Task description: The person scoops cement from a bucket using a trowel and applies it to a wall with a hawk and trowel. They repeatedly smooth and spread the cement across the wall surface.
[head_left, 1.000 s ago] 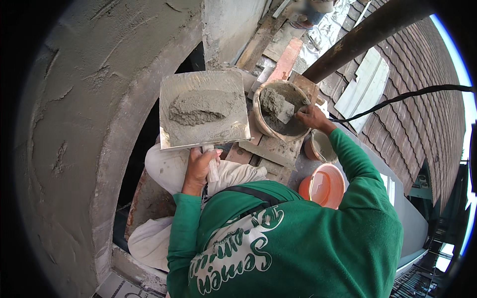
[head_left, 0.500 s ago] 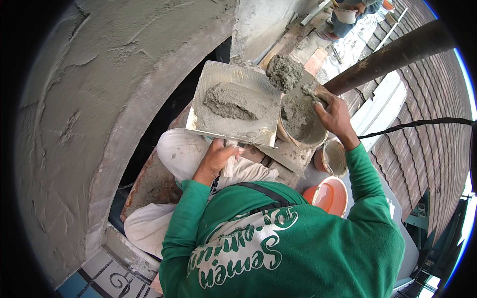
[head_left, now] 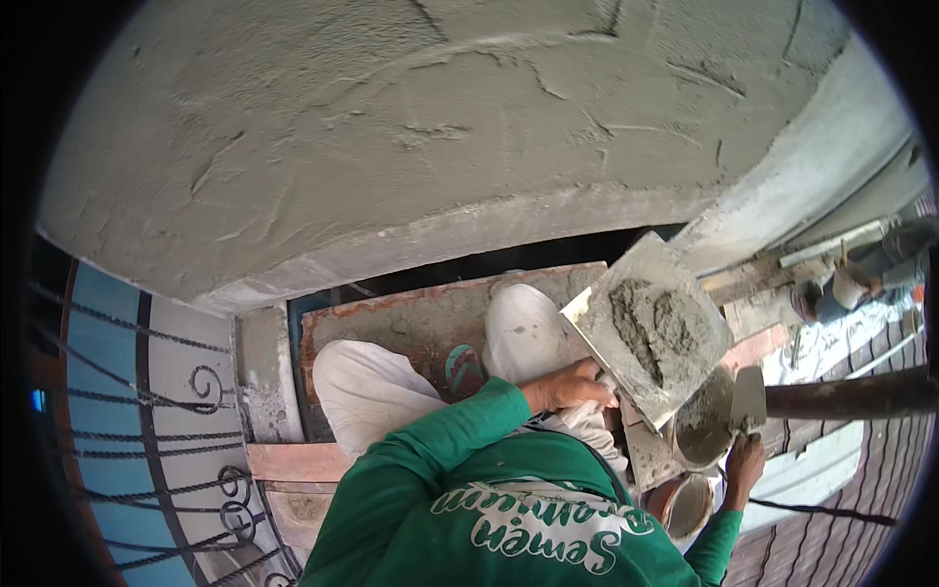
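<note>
Holding a mortar-laden hawk board (head_left: 653, 328) at centre right, the left hand (head_left: 572, 386) is closed under it; the right hand (head_left: 745, 458) clasps a trowel (head_left: 748, 399) over the bucket (head_left: 706, 423).

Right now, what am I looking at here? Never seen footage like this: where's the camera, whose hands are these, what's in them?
No machine here: a person works with two bare hands. The single picture comes from a fisheye camera on the person's head, looking down, so straight edges bend near the rim. The green sleeves entering from below are the person's own arms. The left hand has a grip under a flat square grey board carrying a heap of wet grey mortar. The right hand holds a metal trowel beside a round bucket of mortar. A rough grey plastered wall curves across the top. The person's white trousers rest on a reddish plank. A black iron railing stands at left.
</note>
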A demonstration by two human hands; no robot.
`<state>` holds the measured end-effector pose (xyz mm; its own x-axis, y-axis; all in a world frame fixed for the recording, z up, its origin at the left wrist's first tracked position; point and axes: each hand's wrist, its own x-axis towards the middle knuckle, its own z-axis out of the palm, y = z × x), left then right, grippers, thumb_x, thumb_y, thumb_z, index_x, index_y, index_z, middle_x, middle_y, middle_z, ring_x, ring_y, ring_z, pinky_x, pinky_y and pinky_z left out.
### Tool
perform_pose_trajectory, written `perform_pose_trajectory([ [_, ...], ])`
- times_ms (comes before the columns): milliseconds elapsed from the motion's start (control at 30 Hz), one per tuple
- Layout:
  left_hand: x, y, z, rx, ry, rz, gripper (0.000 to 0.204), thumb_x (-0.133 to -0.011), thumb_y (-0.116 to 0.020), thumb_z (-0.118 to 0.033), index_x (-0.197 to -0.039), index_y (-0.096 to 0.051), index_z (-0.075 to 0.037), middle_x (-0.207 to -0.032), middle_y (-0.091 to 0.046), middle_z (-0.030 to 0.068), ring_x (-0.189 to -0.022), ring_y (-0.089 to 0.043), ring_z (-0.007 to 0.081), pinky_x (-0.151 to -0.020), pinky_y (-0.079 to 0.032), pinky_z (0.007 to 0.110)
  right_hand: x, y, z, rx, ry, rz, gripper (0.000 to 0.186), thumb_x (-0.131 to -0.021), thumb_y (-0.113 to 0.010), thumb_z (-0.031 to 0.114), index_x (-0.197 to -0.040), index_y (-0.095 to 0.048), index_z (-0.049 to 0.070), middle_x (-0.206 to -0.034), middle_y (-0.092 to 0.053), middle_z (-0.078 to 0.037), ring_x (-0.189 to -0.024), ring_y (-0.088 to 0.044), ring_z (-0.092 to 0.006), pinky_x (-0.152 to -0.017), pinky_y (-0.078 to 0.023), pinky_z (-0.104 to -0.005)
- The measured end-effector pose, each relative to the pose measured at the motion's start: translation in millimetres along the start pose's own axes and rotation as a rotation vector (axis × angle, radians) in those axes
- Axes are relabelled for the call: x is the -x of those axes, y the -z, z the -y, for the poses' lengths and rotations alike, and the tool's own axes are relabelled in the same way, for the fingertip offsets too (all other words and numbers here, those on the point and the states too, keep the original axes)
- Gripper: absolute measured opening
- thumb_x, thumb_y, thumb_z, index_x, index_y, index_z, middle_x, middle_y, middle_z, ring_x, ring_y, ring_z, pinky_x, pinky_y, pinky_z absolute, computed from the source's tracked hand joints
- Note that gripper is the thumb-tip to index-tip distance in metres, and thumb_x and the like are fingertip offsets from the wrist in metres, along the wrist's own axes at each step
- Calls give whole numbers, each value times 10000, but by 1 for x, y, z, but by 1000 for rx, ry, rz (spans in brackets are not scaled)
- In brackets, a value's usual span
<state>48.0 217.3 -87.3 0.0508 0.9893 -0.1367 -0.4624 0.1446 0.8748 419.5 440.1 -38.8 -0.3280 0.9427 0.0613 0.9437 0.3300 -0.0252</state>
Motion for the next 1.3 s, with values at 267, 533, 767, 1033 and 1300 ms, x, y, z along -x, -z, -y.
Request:
perform_pose_trajectory([
  [267,28,-12,8,90,-143,-89,734,-754,-728,-110,-1440,-488,-6,-1097,-642,74,-907,-597,147,-776,-492,298,-38,-87,101,-202,99,296,496,-887,-681,412,-993,-692,-73,-925,-692,-328,-909,-692,-470,-787,-523,-560],
  [533,89,7,-15,204,-173,-247,446,-849,-691,-65,-1268,-551,-4,-828,-600,63,-677,-591,137,-618,-510,305,-20,-21,294,-482,470,369,495,-885,-692,404,-1016,-687,-74,-946,-692,-326,-925,-691,-465,-802,-524,-546],
  [767,148,33,-28,170,-183,-317,442,-855,-697,-80,-1267,-555,-11,-854,-609,75,-704,-596,151,-635,-510,313,9,4,353,-533,564,404,496,-883,-702,397,-1036,-682,-75,-964,-692,-324,-939,-690,-461,-816,-525,-533],
  [1033,193,45,-23,173,-212,-353,438,-861,-703,-99,-1267,-559,-21,-883,-618,89,-735,-603,167,-654,-509,322,38,6,377,-549,573,480,499,-881,-713,389,-1059,-677,-76,-985,-692,-322,-956,-689,-455,-831,-526,-519],
  [1300,228,51,-25,188,-212,-398,434,-867,-710,-117,-1266,-563,-30,-912,-627,102,-766,-609,182,-674,-508,331,60,3,390,-582,563,538,503,-878,-724,381,-1082,-672,-76,-1006,-692,-320,-972,-688,-450,-846,-528,-505],
])
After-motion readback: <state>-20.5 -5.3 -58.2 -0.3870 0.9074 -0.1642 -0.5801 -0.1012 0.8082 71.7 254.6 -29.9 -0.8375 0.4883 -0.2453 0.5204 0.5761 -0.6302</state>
